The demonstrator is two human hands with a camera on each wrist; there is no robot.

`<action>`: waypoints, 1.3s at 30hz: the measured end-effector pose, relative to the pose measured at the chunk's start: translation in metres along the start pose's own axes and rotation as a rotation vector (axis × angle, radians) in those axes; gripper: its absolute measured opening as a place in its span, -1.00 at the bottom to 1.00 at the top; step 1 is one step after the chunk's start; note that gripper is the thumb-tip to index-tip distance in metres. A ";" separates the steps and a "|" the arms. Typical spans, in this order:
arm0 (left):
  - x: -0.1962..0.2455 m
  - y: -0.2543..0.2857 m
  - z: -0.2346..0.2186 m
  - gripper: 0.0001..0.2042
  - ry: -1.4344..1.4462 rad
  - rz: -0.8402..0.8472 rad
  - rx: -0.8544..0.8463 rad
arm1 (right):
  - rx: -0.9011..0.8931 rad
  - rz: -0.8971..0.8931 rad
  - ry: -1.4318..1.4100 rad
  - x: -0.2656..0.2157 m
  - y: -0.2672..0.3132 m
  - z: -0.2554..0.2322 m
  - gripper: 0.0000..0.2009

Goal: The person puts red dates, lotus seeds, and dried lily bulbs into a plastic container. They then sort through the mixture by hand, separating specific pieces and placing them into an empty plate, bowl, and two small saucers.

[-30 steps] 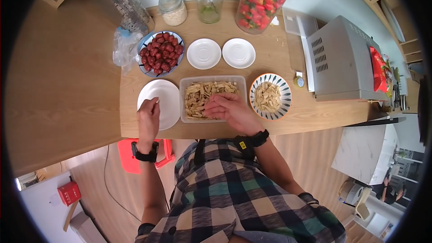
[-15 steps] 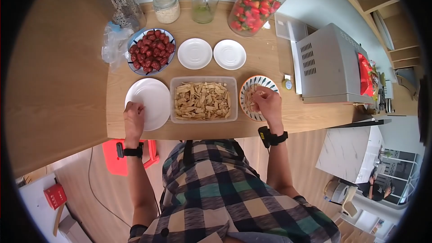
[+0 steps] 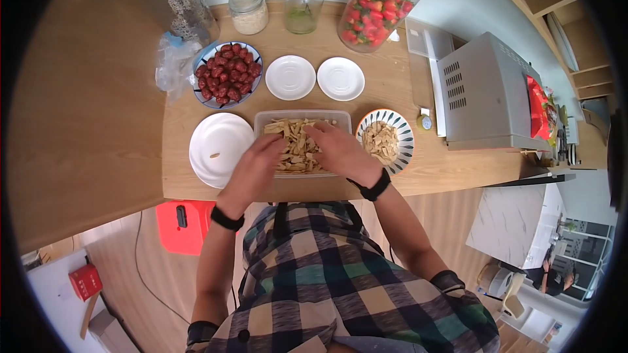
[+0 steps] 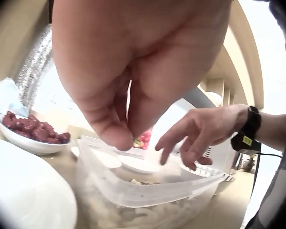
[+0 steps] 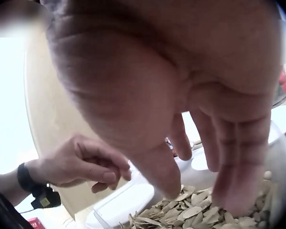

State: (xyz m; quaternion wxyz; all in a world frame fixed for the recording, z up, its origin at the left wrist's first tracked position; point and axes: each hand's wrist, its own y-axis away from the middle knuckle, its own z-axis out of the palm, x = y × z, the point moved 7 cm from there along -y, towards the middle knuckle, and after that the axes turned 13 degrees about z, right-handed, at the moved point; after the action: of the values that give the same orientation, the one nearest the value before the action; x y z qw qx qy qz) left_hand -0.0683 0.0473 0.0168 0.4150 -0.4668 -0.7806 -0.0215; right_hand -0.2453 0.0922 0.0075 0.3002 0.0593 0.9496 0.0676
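Observation:
A clear plastic container holds a heap of pale dried root slices. My left hand hangs over its left side, fingers loosely bent and thumb near the fingertips, with nothing visible in them. Over the right side is my right hand, fingers extended, their tips right at the slices in the right wrist view. One slice lies alone on the large white plate to the left. At the right, a leaf-patterned bowl contains lighter slices.
Behind stand a plate of red dates, two small white saucers, a jar, a vase and a tub of strawberries. A grey oven-like appliance sits at the right, a plastic bag at the left.
My right hand went from the container to the patterned bowl and came back over the container. The left hand moved right from the white plate, where a single slice now shows.

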 end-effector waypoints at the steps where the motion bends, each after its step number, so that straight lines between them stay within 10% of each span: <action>1: 0.003 -0.007 0.014 -0.57 -0.069 0.052 -0.091 | -0.071 0.007 0.102 -0.002 -0.003 0.011 -0.58; 6: -0.006 -0.034 0.054 -0.38 -0.212 0.032 -0.401 | -0.117 0.030 0.324 0.015 -0.007 0.048 -0.72; 15: -0.014 -0.033 0.081 -0.74 -0.342 0.049 -0.674 | -0.137 -0.041 0.087 0.021 0.010 0.039 -0.68; 24: -0.020 -0.031 0.028 -0.81 -0.055 0.019 -0.223 | -0.119 -0.039 0.100 0.025 0.012 0.043 -0.77; 29: -0.042 -0.004 0.017 -0.79 0.569 -0.605 0.045 | -0.077 -0.041 0.071 0.029 0.006 0.045 -0.89; 35: -0.039 0.005 0.013 -0.79 0.818 -0.677 0.215 | 0.000 -0.075 -0.226 0.016 0.000 0.012 -0.89; 37: -0.038 0.006 0.011 -0.79 0.820 -0.692 0.227 | -0.251 0.382 -0.735 0.031 0.004 0.013 -0.90; 39: -0.038 0.009 0.011 -0.79 0.821 -0.707 0.235 | -0.293 0.402 -0.905 0.035 0.006 0.013 -0.89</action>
State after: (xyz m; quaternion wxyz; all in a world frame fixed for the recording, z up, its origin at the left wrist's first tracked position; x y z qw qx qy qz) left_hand -0.0605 0.0299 -0.0189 0.7020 -0.0804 -0.6610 -0.2527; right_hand -0.2659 0.1045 -0.0223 0.6675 0.2210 0.6749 0.2239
